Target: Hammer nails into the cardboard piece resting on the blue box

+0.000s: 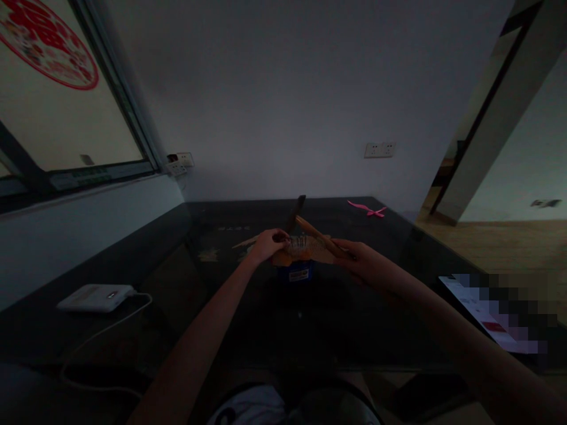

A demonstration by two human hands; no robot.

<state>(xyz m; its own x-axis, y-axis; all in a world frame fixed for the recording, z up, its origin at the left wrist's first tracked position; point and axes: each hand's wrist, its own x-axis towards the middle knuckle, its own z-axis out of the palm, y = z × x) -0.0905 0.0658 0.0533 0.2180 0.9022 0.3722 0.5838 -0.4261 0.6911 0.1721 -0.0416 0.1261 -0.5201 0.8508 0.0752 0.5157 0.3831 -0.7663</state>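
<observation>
Both my arms reach out over a dark table [248, 307]. My left hand [267, 244] is closed in a pinch on the edge of a brown paper-like wrapping [305, 251] that sits on top of a small blue container [296, 273]. My right hand [358, 260] is closed round a thin wooden stick [316, 234], whose tip points up and left over the wrapping. A dark flat blade-like thing [296, 213] rises behind the hands; I cannot tell what holds it.
A white power bank [95, 297] with a white cable lies at the left. A pink ribbon [367, 208] lies at the table's far right. Papers [476, 307] rest at the right edge. Wall sockets [380, 149], a window at left, a doorway at right.
</observation>
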